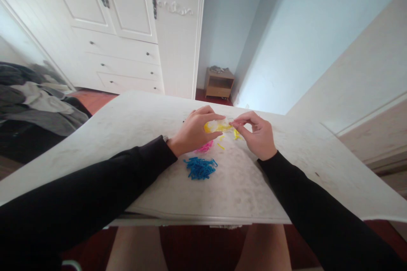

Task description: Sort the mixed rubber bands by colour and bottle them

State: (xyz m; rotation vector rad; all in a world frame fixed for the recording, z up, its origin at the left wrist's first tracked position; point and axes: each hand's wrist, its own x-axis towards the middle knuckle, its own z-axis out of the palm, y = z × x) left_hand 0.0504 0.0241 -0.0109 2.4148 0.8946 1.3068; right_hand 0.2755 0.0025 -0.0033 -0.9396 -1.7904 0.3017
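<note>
Curved with thumb and fingers apart, my left hand [199,129] is around a see-through plastic container or bag [219,123] with yellow strips in it. The thumb and fingertips of my right hand [256,133] are pinched together at the right end of that clear thing; what they pinch is too small to tell. Below the right fingers lie some yellow strips [237,134] on the table, with a few loose ones to their left. A pile of pink strips [205,147] is partly hidden under my left wrist. Nearer to me sits a pile of small blue strips [201,168].
The white table [254,194] has grey smudges and reaches to my legs. Behind it stand a white wardrobe [127,46] with drawers and a small wooden cabinet [219,82]. Dark and grey clothes [41,106] are heaped at the left. A pale blue wall rises on the right.
</note>
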